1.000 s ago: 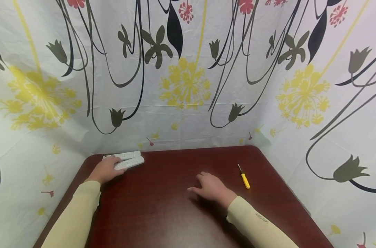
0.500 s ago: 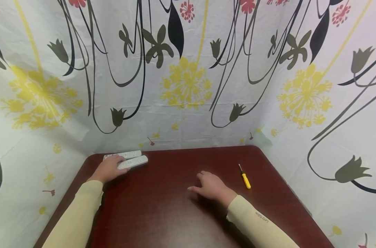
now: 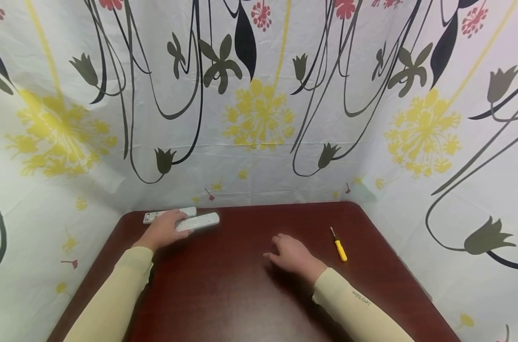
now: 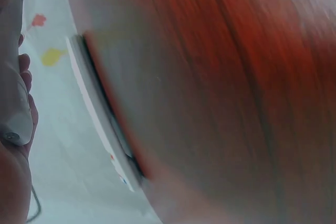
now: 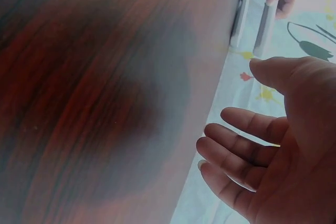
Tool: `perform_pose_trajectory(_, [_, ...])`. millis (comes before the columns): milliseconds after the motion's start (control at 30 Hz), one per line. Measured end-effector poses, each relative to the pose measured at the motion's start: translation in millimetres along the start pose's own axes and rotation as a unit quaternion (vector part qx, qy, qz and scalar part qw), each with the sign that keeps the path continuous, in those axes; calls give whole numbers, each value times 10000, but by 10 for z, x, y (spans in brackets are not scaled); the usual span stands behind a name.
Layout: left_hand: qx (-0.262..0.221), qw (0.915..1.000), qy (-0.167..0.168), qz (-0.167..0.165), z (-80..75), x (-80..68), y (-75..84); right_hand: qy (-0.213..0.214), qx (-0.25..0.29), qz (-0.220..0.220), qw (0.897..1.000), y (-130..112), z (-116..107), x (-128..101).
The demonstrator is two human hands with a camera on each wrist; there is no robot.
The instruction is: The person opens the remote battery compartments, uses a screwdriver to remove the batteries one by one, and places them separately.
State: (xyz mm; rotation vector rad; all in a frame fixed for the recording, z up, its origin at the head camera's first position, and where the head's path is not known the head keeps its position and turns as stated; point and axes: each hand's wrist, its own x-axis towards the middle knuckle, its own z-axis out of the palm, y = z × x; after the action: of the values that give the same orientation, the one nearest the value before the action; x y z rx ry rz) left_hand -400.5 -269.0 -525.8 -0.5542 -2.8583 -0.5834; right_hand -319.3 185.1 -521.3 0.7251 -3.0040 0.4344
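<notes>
At the left of the head view, near the table's far edge, the left hand (image 3: 162,231) lies over the nearer white remote control (image 3: 199,222), fingers curled on it; a second remote (image 3: 168,214) lies just behind, almost touching. A loose hold could let the nearer remote slip or knock its neighbour toward the curtain (image 3: 259,104). Right hand (image 3: 293,256) rests open on the dark red table (image 3: 241,294), fingers spread, left of a yellow-handled screwdriver (image 3: 339,245).

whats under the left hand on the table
The left hand grips the near white remote, covering its left end. A second white remote lies just behind it on the dark red table. Whatever lies beneath the palm is hidden.
</notes>
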Motion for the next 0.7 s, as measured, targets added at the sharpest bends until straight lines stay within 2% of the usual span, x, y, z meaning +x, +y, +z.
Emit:
perform_pose_trajectory(333, [-16,9987,-59,501,-24,109,355,-29,3,31,10000,-5,-52,50])
perform_pose_trajectory(700, [-34,9959,-133,897,43,152,630,109,73,-7,9999,-58,-107,121])
